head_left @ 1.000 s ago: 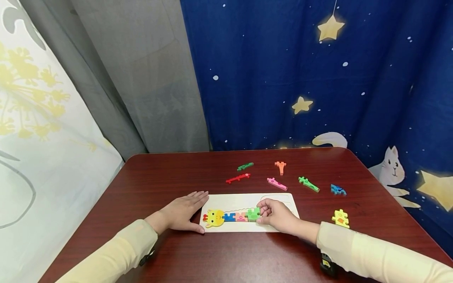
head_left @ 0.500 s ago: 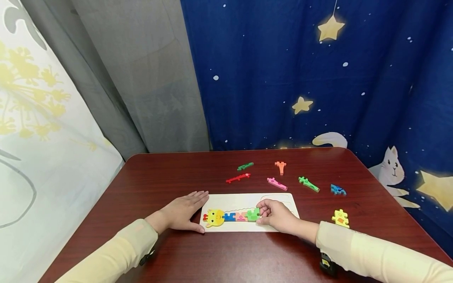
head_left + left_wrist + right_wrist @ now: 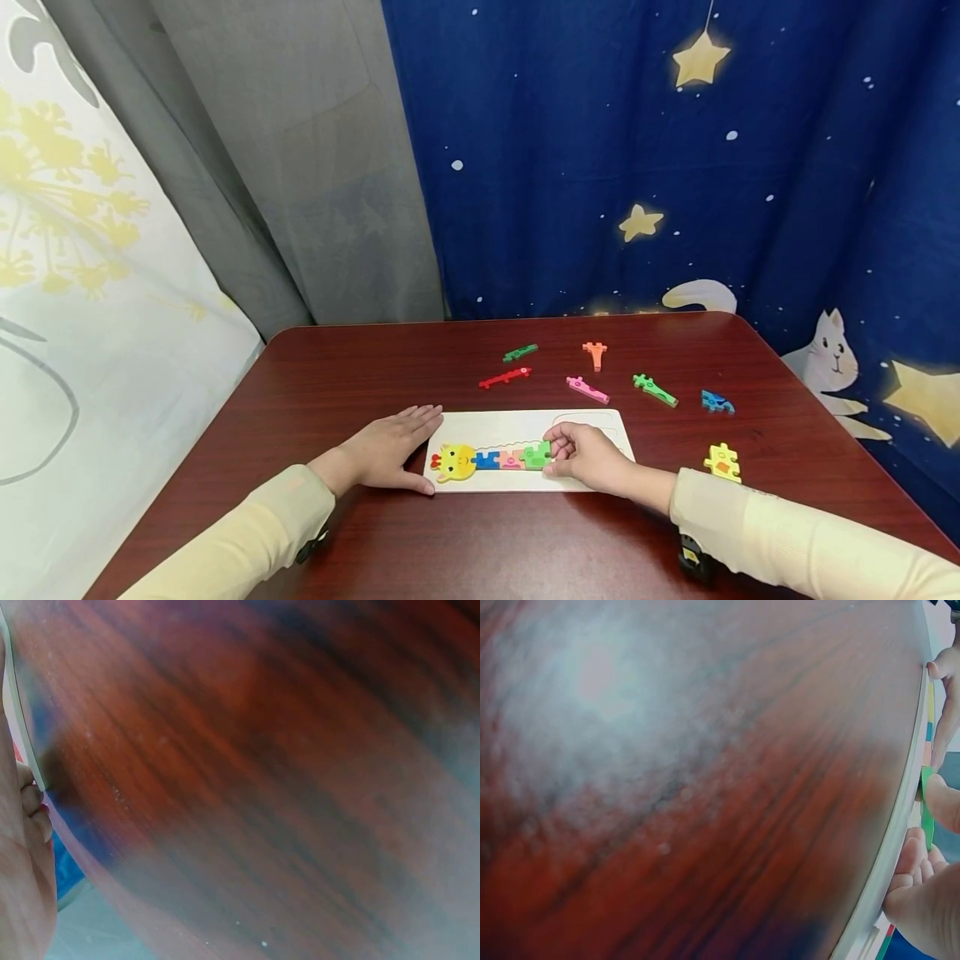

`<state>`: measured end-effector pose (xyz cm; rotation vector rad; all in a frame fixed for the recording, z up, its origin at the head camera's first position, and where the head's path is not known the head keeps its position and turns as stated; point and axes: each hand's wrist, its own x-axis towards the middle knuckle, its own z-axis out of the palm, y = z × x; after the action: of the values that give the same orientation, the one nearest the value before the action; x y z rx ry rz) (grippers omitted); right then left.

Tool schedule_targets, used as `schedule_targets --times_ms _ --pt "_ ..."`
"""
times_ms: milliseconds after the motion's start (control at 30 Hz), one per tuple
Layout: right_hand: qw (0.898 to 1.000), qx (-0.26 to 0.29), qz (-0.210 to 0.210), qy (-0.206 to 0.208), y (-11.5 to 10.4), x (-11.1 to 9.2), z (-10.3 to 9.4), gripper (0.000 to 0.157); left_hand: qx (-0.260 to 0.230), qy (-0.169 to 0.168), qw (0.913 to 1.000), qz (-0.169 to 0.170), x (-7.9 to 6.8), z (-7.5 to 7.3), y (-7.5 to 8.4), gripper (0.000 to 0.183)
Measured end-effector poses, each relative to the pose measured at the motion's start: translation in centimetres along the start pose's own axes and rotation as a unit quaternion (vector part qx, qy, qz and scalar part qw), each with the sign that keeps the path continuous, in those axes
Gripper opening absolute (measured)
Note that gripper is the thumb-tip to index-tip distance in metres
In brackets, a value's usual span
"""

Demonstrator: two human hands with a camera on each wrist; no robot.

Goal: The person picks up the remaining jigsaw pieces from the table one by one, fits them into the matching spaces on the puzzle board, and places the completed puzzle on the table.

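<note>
A pale wooden puzzle board [image 3: 495, 423] lies on the table, with a yellow giraffe head piece [image 3: 454, 462] at its left end. To the right of the head run a blue piece [image 3: 487, 461], a salmon-pink piece [image 3: 512, 460] and a green puzzle piece [image 3: 536, 455]. My right hand [image 3: 588, 457] pinches the green piece between thumb and fingers; the right wrist view shows its green edge [image 3: 928, 817] at the thumb. With fingers straight, my left hand [image 3: 393, 450] rests at the board's left end. In the left wrist view, only part of that hand [image 3: 22, 877] shows.
Loose pieces lie behind the board: dark green [image 3: 520, 352], red [image 3: 505, 378], orange [image 3: 595, 356], pink [image 3: 587, 389] and light green [image 3: 655, 390]. A blue piece [image 3: 717, 402] and a yellow piece [image 3: 722, 462] lie to the right, the yellow one beside my right sleeve.
</note>
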<state>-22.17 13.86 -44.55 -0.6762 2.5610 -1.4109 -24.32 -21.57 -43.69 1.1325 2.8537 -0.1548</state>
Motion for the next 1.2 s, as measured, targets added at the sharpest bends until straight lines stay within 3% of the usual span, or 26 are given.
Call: schedule_targets --times_ms 1200 --pt "1.0 -0.003 -0.004 -0.021 0.58 0.33 -0.37 0.034 -0.003 -0.002 1.0 0.001 0.13 0.0 0.06 0.115"
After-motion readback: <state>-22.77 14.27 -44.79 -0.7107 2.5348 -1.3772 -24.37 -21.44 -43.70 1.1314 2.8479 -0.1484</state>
